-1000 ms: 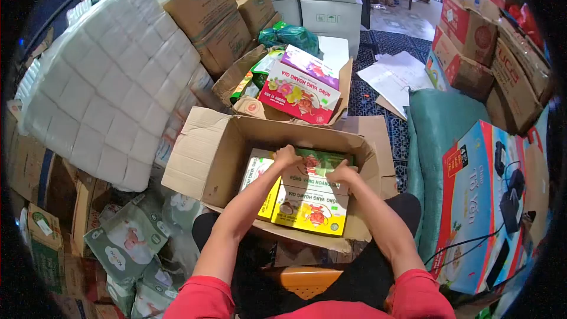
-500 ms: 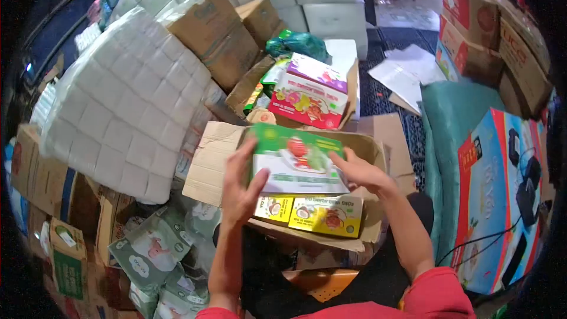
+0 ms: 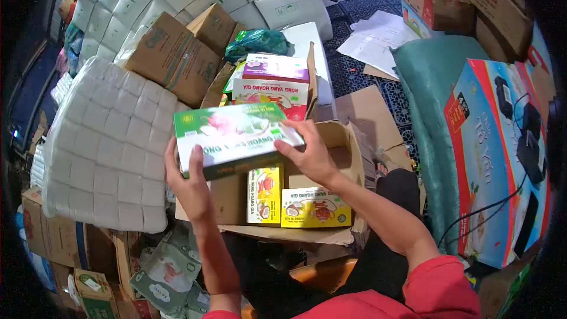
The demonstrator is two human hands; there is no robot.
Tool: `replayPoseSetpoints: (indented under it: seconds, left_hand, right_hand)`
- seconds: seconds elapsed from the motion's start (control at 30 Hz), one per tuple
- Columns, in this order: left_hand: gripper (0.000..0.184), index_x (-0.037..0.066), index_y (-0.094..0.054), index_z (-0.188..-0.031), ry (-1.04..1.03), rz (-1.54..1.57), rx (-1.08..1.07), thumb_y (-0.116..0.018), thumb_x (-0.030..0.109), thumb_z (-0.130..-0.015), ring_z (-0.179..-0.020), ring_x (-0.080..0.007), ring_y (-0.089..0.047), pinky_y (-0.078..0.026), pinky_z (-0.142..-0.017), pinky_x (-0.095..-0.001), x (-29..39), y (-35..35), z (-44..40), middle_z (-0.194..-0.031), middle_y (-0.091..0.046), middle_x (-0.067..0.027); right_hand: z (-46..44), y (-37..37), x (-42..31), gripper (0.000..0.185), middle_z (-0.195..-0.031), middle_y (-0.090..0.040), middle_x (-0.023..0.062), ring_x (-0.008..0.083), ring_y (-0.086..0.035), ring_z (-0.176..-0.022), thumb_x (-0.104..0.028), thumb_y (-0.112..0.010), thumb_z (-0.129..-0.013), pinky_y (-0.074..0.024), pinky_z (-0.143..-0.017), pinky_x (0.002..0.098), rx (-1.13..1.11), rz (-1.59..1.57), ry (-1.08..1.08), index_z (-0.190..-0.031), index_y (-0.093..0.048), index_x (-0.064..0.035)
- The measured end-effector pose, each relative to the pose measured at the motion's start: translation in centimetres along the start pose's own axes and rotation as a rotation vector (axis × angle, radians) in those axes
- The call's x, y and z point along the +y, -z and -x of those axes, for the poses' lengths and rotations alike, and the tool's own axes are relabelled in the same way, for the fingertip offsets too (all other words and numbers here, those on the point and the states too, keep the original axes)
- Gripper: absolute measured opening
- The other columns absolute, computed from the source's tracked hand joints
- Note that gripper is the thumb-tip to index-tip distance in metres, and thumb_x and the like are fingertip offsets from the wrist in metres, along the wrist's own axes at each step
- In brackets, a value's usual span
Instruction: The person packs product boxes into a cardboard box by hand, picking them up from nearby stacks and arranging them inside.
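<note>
head view, and here's the green box (image 3: 227,130) up in both hands, tilted, above the left part of the open carton (image 3: 307,234), its printed face turned up toward the wearer. the left hand (image 3: 190,183) pinches the left end, thumb pressed on the face; the right hand (image 3: 312,156) has the other end, thumb on the face too, fingers around the corner. so both hands are busy clamping that one box between them. how far along? the green box is out of the carton, it seems, but not set down anywhere. down inside, two yellow ones are left: the left yellow box (image 3: 264,198) points away from the wearer, and the right yellow box (image 3: 316,208) lies crosswise, just beside it. neither is in hand. part of the carton is hidden behind the green box, so a full count can't be called from here. just beyond, a second carton (image 3: 311,74) holds a purple box (image 3: 276,66) and a red box (image 3: 271,90), both untouched by the hands. over on the right, a blue box (image 3: 487,171) carries black adapters (image 3: 531,150) and a cable, well apart from the action.
</note>
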State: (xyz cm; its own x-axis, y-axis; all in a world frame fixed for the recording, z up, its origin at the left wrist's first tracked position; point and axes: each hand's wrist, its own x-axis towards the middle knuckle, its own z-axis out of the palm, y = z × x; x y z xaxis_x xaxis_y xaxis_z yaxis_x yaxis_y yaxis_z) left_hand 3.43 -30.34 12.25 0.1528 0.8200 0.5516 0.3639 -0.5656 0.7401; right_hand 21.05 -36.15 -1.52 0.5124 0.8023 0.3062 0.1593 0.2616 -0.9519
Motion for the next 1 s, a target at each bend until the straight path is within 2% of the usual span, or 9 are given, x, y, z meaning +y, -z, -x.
replayPoseSetpoints:
  seconds: [0.17,0.3,0.4,0.5,0.63,0.8,0.9,0.93,1.0]
  left_hand:
    - [0.044,-0.006,-0.055,-0.119,0.147,0.422,-0.155,-0.064,0.015,-0.082,-0.097,-0.0186,-0.059,-0.046,-0.085,-0.03,-1.2,-4.5,-7.9,-0.106,-0.062,-0.0144]
    - [0.028,-0.004,-0.064,-0.099,0.39,0.615,-0.145,-0.065,0.016,-0.08,-0.081,-0.0185,-0.064,-0.052,-0.069,-0.0284,-4.0,-11.3,-16.3,-0.091,-0.064,-0.0099]
    - [0.029,-0.005,-0.064,-0.099,0.494,0.489,-0.014,-0.065,0.017,-0.08,-0.079,-0.0185,-0.064,-0.052,-0.069,-0.03,-6.6,-16.4,-21.0,-0.089,-0.066,-0.0097]
    - [0.034,-0.005,-0.065,-0.103,0.261,0.479,-0.075,-0.067,0.019,-0.079,-0.081,-0.0176,-0.064,-0.053,-0.07,-0.0308,-12.1,-20.9,-24.9,-0.092,-0.067,-0.0099]
    - [0.037,-0.003,-0.067,-0.105,0.268,0.388,-0.07,-0.071,0.019,-0.075,-0.084,-0.0169,-0.063,-0.051,-0.073,-0.0298,-14.5,-26.0,-25.3,-0.095,-0.067,-0.0097]
    - [0.033,0.0,-0.065,-0.112,0.375,0.323,-0.385,-0.061,0.007,-0.08,-0.078,-0.0201,-0.062,-0.052,-0.068,-0.0338,-21.8,-28.8,-28.7,-0.097,-0.066,-0.0097]
    - [0.038,0.005,-0.069,-0.105,0.222,-0.229,-0.442,-0.062,0.022,-0.072,-0.085,-0.0213,-0.065,-0.049,-0.079,-0.0345,-21.3,-26.7,-28.0,-0.096,-0.069,-0.0106]
    - [0.037,0.011,-0.069,-0.104,0.063,-0.599,-0.362,-0.056,0.031,-0.076,-0.093,-0.0297,-0.065,-0.047,-0.086,-0.0406,-21.3,-26.3,-27.7,-0.101,-0.068,-0.0126]
    - [0.037,0.013,-0.069,-0.103,0.063,-0.627,-0.361,-0.053,0.034,-0.078,-0.098,-0.0333,-0.063,-0.046,-0.088,-0.0441,-21.1,-26.0,-26.6,-0.104,-0.067,-0.0124]
  right_hand:
    - [-3.5,3.3,1.6,0.057,-0.113,-0.053,0.0196,0.0297,-0.051,-0.111,-0.036,-0.069,-0.082,-0.0392,-0.098,0.0388,0.222,0.021,0.277,-0.123,-0.052,0.0008]
    - [-4.9,4.5,2.9,0.043,-0.109,-0.057,0.0184,0.0295,-0.055,-0.107,-0.019,-0.066,-0.082,-0.0422,-0.094,0.0385,0.444,-0.056,0.124,-0.118,-0.053,0.0003]
    - [-5.1,3.8,6.8,0.048,-0.109,-0.056,0.0203,0.0337,-0.054,-0.106,-0.021,-0.068,-0.079,-0.0444,-0.09,0.0413,0.364,0.038,-0.109,-0.118,-0.049,-0.0009]
    - [-4.7,3.7,6.8,0.059,-0.113,-0.053,0.0234,0.0388,-0.053,-0.107,-0.026,-0.068,-0.077,-0.0442,-0.09,0.0445,0.257,0.178,-0.256,-0.124,-0.042,-0.0016]
    - [-5.4,3.0,7.3,0.064,-0.107,-0.057,0.0225,0.0344,-0.058,-0.099,-0.028,-0.069,-0.079,-0.0457,-0.087,0.0415,0.275,0.326,-0.191,-0.128,-0.04,0.0004]
    - [-6.7,2.5,6.7,0.061,-0.119,-0.05,0.0278,0.0419,-0.053,-0.105,-0.024,-0.063,-0.08,-0.0443,-0.09,0.0465,0.167,0.138,-0.238,-0.128,-0.036,0.0027]
    - [-6.8,1.3,8.0,0.06,-0.115,-0.051,0.0274,0.0415,-0.054,-0.104,-0.024,-0.063,-0.081,-0.0444,-0.09,0.0461,0.165,0.123,-0.194,-0.127,-0.037,0.0033]
    - [-6.8,1.0,8.4,0.059,-0.107,-0.054,0.0224,0.0343,-0.056,-0.095,-0.023,-0.065,-0.081,-0.0463,-0.083,0.0423,0.194,0.166,-0.17,-0.127,-0.038,0.0025]
    - [-6.5,0.4,8.9,0.058,-0.09,-0.059,0.0126,0.02,-0.06,-0.076,-0.022,-0.068,-0.08,-0.0502,-0.071,0.0345,0.248,0.247,-0.117,-0.127,-0.041,0.0011]
